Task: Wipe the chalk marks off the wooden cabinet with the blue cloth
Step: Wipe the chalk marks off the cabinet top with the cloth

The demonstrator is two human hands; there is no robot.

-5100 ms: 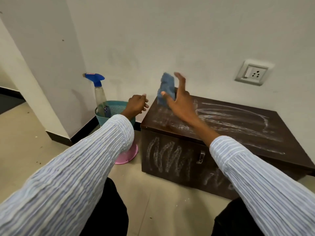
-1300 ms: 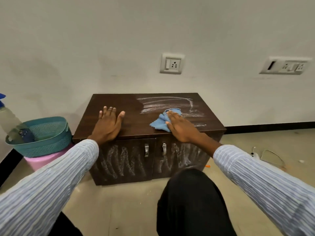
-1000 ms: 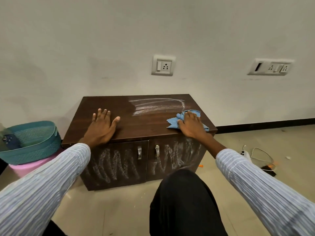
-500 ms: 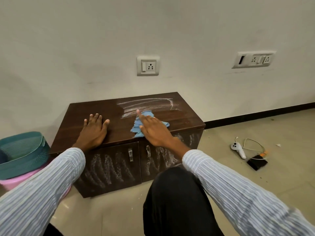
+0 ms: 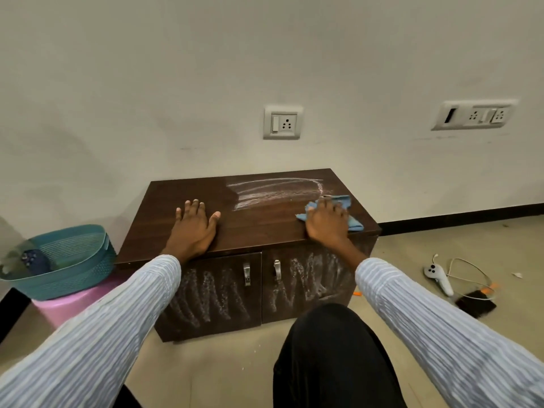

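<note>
A low dark wooden cabinet (image 5: 164,201) stands against the wall. White chalk marks (image 5: 273,191) streak the back right of its top, and chalk zigzags (image 5: 209,298) cover both doors. My right hand (image 5: 325,223) presses the blue cloth (image 5: 343,201) flat on the top near the right front corner; most of the cloth is hidden under the palm. My left hand (image 5: 192,228) lies flat, fingers spread, on the bare left half of the top.
A teal basket (image 5: 73,260) sits on a pink stool (image 5: 59,307) left of the cabinet. On the floor at right lie a white controller (image 5: 438,278), a cable and a black brush (image 5: 475,303). My dark knee (image 5: 332,348) is in front of the doors.
My right hand slid the cloth from the middle of the top to the right front corner. The left hand stayed planted. The chalked patch on top has shrunk since five seconds ago.
</note>
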